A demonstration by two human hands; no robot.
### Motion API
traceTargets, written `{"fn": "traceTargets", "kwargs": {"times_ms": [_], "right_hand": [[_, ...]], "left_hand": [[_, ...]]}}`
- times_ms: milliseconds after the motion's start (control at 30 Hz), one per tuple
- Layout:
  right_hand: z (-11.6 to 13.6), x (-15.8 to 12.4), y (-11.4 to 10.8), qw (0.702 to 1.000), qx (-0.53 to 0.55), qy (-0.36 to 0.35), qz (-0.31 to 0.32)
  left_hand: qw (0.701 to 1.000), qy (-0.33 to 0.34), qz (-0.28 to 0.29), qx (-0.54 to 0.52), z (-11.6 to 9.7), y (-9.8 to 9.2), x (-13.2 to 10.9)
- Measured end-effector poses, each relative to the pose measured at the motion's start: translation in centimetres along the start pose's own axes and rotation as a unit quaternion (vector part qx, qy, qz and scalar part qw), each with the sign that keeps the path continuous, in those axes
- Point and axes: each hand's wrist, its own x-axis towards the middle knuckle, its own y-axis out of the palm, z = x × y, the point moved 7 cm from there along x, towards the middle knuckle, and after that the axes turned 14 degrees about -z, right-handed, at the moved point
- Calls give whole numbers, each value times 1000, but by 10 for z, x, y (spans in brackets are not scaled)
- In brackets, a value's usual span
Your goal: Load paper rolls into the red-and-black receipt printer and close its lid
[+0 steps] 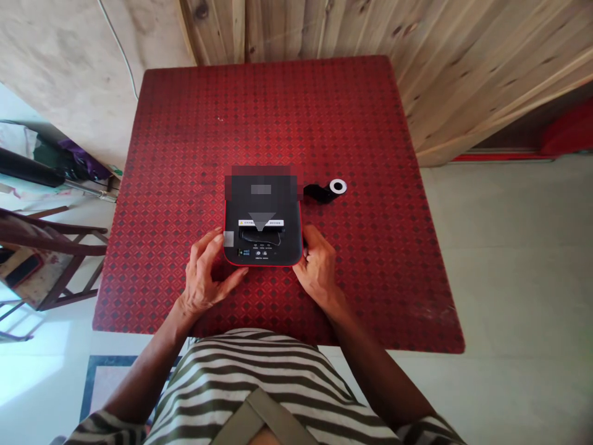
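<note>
A black, box-like device with a red rim (262,250) lies face up near the middle of the table. White label strips, a dark slot and small round controls show on its top; its far part is blurred out. My left hand (204,269) holds its left side, with the thumb at the near edge. Around the near right corner the fingers of my right hand (317,259) are bent, gripping that side. Just beyond my right hand sits a black, strip-like piece with a white ring end (338,186); whether it joins the device I cannot tell.
The table (259,117) has a red patterned cover. A wooden chair (55,253) stands by its left side, and a wood-plank wall (352,31) rises behind. Pale floor tiles (509,278) lie to the right. A cable (118,43) hangs along the left wall.
</note>
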Motion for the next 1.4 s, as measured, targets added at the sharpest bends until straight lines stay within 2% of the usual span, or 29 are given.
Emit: {"fn": "traceTargets", "kwargs": {"times_ms": [267,967,1400], "right_hand": [[-1,0,0,1000,-1,-8,0],[5,-1,-2,999,-14,-47,-22],[1,-1,-6,1000,-19,-7,8]], "left_hand": [[999,38,-5,16,-5,-1,4],[999,49,0,22,1,2,8],[998,42,5,42,3,5,11]]}}
